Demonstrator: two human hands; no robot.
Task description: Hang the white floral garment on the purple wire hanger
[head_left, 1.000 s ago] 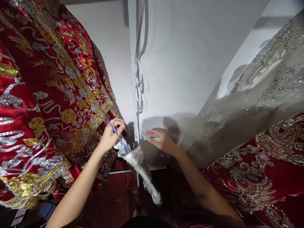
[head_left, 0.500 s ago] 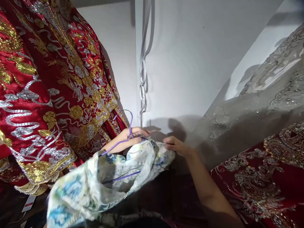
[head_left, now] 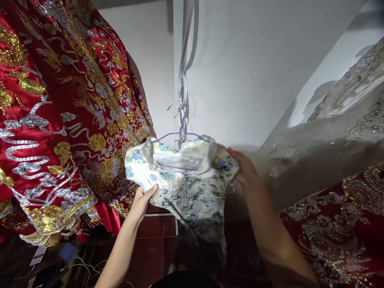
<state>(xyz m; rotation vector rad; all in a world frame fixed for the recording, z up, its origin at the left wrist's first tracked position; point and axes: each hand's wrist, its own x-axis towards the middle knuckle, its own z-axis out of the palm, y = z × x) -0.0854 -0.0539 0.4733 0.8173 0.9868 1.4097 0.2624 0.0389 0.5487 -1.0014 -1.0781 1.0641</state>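
A white garment with a blue and green floral print hangs on a thin purple hanger, whose hook sits in a white chain of loops hanging down the wall. My left hand grips the garment's lower left edge, thumb on the cloth. My right hand holds its right shoulder, fingers closed into the fabric.
A red gown with gold and silver embroidery hangs close on the left. A grey beaded veil and another red embroidered gown fill the right. Below are red floor tiles, white cables and a white wall corner.
The floral garment on its hanger has gone up from low between my hands onto the white chain. My left hand left the hanger and took the garment's lower edge.
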